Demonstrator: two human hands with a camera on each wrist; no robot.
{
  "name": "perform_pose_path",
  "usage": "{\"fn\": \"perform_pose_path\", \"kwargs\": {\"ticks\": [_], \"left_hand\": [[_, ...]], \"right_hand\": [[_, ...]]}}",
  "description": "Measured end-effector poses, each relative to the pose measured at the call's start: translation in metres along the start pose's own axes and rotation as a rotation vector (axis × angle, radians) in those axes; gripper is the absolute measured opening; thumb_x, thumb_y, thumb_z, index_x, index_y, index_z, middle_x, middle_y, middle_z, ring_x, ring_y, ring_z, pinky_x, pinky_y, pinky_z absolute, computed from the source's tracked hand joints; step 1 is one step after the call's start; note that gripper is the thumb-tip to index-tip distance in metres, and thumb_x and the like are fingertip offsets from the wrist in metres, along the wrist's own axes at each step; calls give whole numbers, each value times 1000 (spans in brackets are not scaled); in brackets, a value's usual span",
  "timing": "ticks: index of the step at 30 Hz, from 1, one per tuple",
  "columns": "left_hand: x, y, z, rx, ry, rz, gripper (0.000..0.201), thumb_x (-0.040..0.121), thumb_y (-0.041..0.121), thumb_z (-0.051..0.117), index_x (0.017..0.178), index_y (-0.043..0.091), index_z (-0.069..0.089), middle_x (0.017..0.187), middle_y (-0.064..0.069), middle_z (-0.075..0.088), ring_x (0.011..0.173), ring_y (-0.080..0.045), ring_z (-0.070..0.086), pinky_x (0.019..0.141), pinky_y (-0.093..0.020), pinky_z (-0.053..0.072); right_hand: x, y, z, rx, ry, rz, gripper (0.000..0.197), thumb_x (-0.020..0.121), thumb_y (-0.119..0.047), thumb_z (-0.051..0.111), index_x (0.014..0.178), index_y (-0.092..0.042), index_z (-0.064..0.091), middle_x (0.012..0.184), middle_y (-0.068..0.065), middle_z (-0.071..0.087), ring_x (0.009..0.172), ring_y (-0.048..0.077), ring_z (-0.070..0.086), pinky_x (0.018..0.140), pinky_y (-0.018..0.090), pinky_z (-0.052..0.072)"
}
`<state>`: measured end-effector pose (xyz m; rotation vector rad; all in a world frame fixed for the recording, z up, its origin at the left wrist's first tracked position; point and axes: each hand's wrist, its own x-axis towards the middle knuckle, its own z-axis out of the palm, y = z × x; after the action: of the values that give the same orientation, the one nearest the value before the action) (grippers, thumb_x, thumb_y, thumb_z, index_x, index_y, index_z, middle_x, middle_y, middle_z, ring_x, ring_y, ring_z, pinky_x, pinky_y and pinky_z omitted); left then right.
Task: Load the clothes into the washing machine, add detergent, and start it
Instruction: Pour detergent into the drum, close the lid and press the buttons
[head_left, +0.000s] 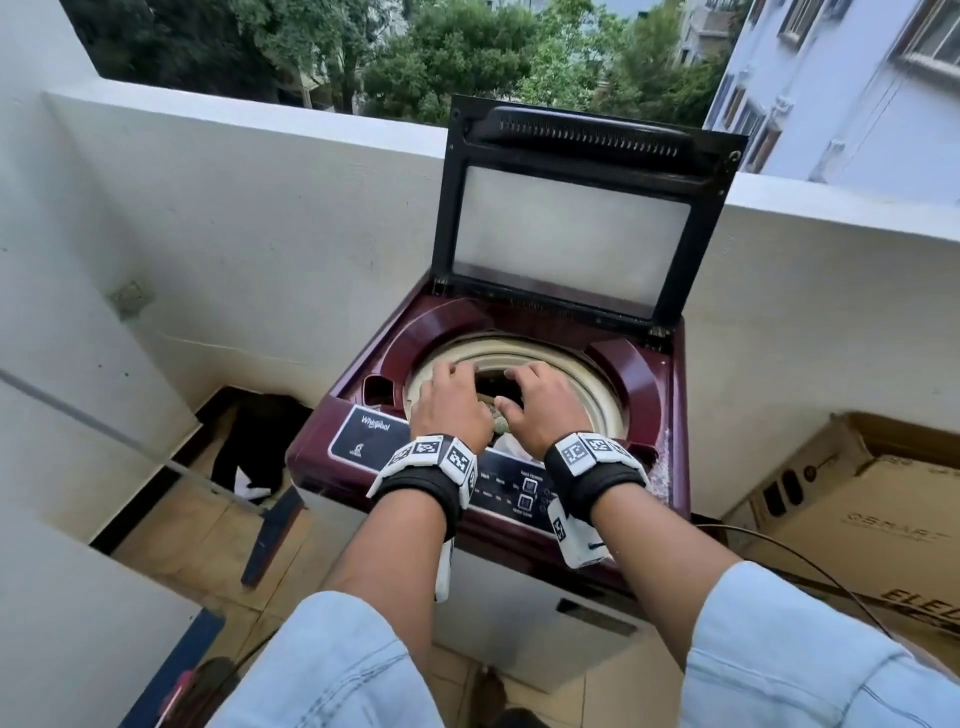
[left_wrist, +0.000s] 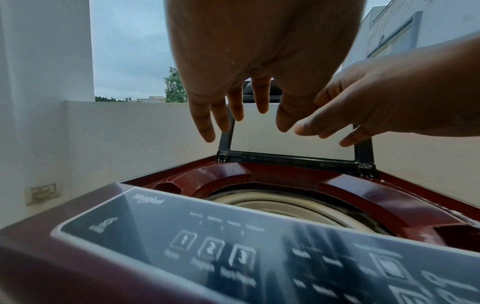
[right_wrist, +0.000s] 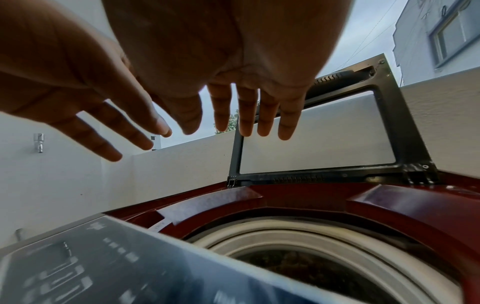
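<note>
A maroon top-loading washing machine (head_left: 639, 384) stands against the balcony wall with its glass lid (head_left: 571, 228) raised upright. Dark patterned clothes (right_wrist: 298, 265) lie inside the cream-rimmed drum (head_left: 587, 374). Both hands hover side by side over the drum mouth. My left hand (head_left: 447, 400) has its fingers straight and spread, holding nothing, as the left wrist view shows (left_wrist: 233, 98). My right hand (head_left: 543, 402) is likewise flat and empty (right_wrist: 246, 107). A bit of greenish cloth (head_left: 500, 425) shows between the two hands. The control panel (head_left: 363, 436) runs along the near edge under my wrists.
A large cardboard box (head_left: 857, 499) sits right of the machine, with a black cable (head_left: 779, 551) running past it. A dark garment (head_left: 260, 447) lies on the floor at the left. The white parapet wall (head_left: 260, 208) is behind, with a wall switch (left_wrist: 43, 193).
</note>
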<state>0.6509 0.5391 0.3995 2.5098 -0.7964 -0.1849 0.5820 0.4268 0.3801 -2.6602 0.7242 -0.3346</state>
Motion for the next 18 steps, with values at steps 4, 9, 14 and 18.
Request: {"fn": "perform_pose_path", "kwargs": {"ticks": [4,9,14,18], "left_hand": [[54,-6,-4,50,30,53,51,89,16,54,139,22,45,141,-6,42,123,-31,48,96,-43,43],[124,4,-20,113,77,169,55,88,20,58,141,22,43,145,-8,40,129,-31,44,102,-44,41],[191,31,-41,144,121,276,57,89,21,58,143,21,41,147,-7,39,135,-30,38,106,-46,36],[250,65,-49,176,129,399,63,87,23,60,146,23,37,148,-8,39,138,-29,35,111,-48,34]], "right_hand": [[52,8,-3,-41,33,24,47,91,-38,56,133,-16,52,134,5,50,125,27,44,105,40,38],[128,27,-32,-127,127,69,50,90,-39,57,133,-15,52,138,8,49,129,29,42,108,41,34],[192,38,-75,-185,246,97,52,90,-38,57,135,-13,49,143,11,44,134,29,37,112,43,30],[239,47,-109,-224,343,147,58,88,-38,59,139,-13,45,148,13,39,140,31,30,116,46,24]]}}
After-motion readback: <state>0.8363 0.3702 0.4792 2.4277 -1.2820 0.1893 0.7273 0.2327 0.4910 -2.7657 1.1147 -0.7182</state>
